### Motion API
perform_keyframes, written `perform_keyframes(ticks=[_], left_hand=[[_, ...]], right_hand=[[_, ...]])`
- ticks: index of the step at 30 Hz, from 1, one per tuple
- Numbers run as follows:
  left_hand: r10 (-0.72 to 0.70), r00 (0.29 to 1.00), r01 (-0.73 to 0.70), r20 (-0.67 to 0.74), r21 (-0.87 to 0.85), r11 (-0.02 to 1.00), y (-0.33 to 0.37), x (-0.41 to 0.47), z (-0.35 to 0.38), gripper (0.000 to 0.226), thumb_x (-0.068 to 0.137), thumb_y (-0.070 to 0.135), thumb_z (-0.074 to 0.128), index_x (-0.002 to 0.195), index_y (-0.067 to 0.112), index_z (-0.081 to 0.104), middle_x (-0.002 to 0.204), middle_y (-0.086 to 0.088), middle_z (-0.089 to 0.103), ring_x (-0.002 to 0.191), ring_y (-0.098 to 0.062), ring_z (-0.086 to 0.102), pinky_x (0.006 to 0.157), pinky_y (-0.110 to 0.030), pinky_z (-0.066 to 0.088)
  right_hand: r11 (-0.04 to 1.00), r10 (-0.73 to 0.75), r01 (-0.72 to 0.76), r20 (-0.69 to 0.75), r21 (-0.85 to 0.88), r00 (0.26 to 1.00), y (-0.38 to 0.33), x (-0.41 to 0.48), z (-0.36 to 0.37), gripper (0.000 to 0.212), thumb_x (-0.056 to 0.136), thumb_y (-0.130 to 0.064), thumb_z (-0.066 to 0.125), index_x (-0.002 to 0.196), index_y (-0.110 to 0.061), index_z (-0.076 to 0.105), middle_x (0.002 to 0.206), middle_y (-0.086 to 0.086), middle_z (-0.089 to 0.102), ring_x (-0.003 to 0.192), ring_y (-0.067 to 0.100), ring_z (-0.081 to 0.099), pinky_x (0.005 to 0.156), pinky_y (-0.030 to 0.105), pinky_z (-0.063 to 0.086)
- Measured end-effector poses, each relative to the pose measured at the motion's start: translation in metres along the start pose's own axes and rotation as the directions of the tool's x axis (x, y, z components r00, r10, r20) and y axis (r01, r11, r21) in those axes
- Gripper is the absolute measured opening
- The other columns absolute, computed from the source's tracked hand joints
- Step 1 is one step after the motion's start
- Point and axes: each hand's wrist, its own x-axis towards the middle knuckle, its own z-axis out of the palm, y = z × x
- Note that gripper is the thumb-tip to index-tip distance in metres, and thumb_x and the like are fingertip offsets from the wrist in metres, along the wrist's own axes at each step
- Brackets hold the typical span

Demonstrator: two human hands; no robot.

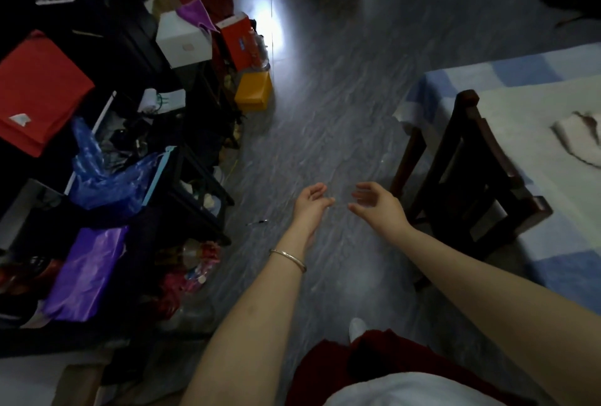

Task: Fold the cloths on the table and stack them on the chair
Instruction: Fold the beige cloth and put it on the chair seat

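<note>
Head view, starting at the far left: I see dark shelving [136, 57] packed with clutter. A red bag [39, 93] lies on its upper level, a crumpled blue plastic bag [107, 177] sits below it, and a purple bag [84, 272] stands lower down. Further back on the shelving is a white box [183, 44] with a purple rag [195, 13] draped over its top. Just to its right is an orange-red box [235, 41], and a yellow box [253, 91] sits on the floor [325, 112], which is grey and streaked.

Near the middle, both of my hands are held out over the floor. The left hand [310, 207] is open with its fingers loosely curled and has hold of nothing; a thin bracelet [287, 259] circles that wrist. The right hand [377, 207] is just beside it, apart from it, also relaxed and open and gripping nothing. The palms face each other.

Below the arms I see a dark red garment [325, 370] and the toe of a white shoe [356, 327].

To the right stands a dark wooden chair [471, 177], pushed up against the tabletop [520, 106], which wears a blue-and-white checked cover. A pale crumpled cloth [579, 138] lies on that tabletop at the right edge of the picture, partly cut off, well apart from both hands.
</note>
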Motion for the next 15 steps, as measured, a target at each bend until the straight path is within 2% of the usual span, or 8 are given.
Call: perform_keyframes(ticks=[9,15], left_hand=[[-0.023,0.998,0.021,0.063,0.037,0.999,0.027,0.052,0.01,0.047,0.085,-0.011,0.052,0.131,-0.005,0.043,0.139,-0.017,0.047,0.132,-0.025,0.044,0.092,-0.021,0.034],[-0.018,0.988,0.006,0.155,0.075,0.997,0.054,0.099,0.014,0.049,0.085,-0.012,0.052,0.132,-0.006,0.04,0.141,-0.018,0.046,0.133,-0.024,0.043,0.092,-0.021,0.034]], right_hand=[[0.999,0.035,-0.035,-0.054,-0.009,0.998,-0.011,0.047,-0.004,0.047,0.075,-0.014,0.076,0.118,-0.012,0.057,0.114,0.007,0.067,0.103,0.018,0.064,0.098,0.037,0.048],[0.996,0.076,-0.068,-0.158,0.057,0.984,-0.03,0.088,0.004,0.047,0.075,-0.011,0.075,0.119,-0.009,0.057,0.114,0.009,0.066,0.105,0.021,0.063,0.099,0.035,0.047]])
